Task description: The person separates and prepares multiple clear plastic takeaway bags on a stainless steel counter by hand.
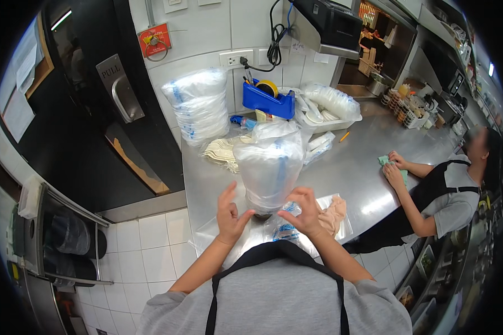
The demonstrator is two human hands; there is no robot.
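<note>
Directly before me a clear plastic-wrapped stack (270, 171) stands upright on the stainless-steel table (348, 159); its contents look like translucent cups or bowls, but I cannot tell which. My left hand (233, 217) hovers at the left of its base with thumb and fingers spread. On the other side my right hand (302, 211) curves beside the base, thumb and fingers apart, holding nothing. Whether the right fingertips touch the wrap is unclear. Under and beside the right hand lies a clear plastic bag with blue print (287, 230). A peach cloth (333, 214) is crumpled to its right.
Behind stand another wrapped stack (199, 106), a blue tape dispenser (268, 99) and a white tray (333, 124) of wrapped lids. Cream-coloured bundled items (221, 151) lie left. At right a co-worker (427, 192) holds a green cloth (396, 167). A black door (88, 104) is left.
</note>
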